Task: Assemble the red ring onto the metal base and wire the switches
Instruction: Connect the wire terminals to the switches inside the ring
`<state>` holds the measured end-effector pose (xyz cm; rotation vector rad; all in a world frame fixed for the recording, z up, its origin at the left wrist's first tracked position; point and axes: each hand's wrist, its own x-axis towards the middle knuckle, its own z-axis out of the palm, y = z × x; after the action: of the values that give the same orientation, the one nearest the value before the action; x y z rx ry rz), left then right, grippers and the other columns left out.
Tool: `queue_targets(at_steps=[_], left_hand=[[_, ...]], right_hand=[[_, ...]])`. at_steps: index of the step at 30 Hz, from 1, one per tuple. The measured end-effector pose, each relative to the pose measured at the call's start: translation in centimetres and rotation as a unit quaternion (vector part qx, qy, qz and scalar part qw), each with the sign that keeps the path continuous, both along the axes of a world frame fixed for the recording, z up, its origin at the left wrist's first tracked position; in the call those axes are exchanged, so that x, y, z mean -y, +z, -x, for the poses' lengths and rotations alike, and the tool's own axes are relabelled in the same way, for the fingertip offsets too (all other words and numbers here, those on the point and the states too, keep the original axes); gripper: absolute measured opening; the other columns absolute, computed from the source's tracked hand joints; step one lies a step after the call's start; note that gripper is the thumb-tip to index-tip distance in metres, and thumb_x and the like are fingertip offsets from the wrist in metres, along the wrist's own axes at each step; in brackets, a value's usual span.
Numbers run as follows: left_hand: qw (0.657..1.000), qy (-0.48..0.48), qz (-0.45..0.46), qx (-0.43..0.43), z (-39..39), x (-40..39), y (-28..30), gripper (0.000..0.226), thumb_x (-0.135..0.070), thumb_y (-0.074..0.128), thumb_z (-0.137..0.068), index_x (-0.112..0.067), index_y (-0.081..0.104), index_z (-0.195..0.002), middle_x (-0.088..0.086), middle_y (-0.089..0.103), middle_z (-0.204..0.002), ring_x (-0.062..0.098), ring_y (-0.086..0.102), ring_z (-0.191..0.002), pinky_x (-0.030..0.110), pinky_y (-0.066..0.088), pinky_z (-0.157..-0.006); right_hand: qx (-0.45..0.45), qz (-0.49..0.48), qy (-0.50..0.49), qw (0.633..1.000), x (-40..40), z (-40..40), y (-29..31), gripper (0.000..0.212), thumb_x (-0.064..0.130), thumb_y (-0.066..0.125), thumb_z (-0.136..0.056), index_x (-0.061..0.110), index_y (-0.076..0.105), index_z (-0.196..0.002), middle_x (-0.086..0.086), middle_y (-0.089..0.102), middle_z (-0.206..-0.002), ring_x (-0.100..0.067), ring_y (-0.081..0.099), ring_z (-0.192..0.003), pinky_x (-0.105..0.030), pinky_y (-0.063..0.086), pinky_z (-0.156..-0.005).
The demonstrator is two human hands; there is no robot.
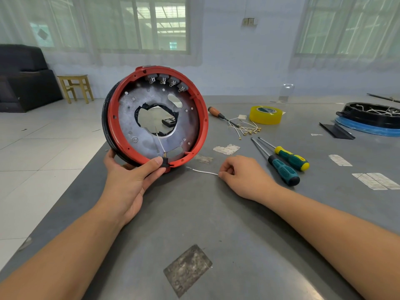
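Head camera view, looking down at a grey table (194,213). The person's left hand (132,176) grips the lower edge of a red ring (202,118) fitted around a round metal base (190,124), holding it upright on its edge near the table's left side; the thumb presses beside a small black switch (165,161) at the bottom rim. Four grey switches (166,80) sit in a row inside the top of the ring. The right hand (240,176) rests on the table just right of the ring, fingertips pinching one end of a white wire (203,171). Further right lie two screwdrivers (283,163), a yellow tape roll (266,114) and loose wires with terminals (249,128)
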<state>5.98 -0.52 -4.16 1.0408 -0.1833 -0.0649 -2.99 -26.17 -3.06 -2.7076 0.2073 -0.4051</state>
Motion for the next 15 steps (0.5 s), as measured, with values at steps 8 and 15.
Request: queue_targets(at_steps=[8, 15], left_hand=[[1.000, -0.004, -0.003, -0.001, 0.2, -0.2, 0.1, 0.114, -0.002, 0.092, -0.053, -0.038, 0.033, -0.145, 0.017, 0.065, -0.129, 0.029, 0.079, -0.101, 0.035, 0.066, -0.076], [1.000, 0.001, -0.006, 0.007, 0.3, -0.1, 0.1, 0.102, 0.009, 0.086, -0.072, -0.037, 0.033, -0.145, 0.016, 0.065, -0.130, 0.028, 0.079, -0.101, 0.033, 0.065, -0.076]], right_hand=[[-0.021, 0.107, 0.125, 0.986, 0.3, 1.3, 0.3, 0.010, 0.029, 0.047, -0.107, 0.021, 0.052, -0.103, 0.003, 0.052, -0.104, -0.017, 0.050, -0.096, -0.031, 0.042, -0.087], [-0.019, 0.187, 0.190, 0.964, 0.3, 1.3, 1.1, 0.024, 0.028, 0.045, -0.108, 0.021, 0.060, -0.126, -0.002, 0.054, -0.122, -0.022, 0.057, -0.110, -0.035, 0.047, -0.095]])
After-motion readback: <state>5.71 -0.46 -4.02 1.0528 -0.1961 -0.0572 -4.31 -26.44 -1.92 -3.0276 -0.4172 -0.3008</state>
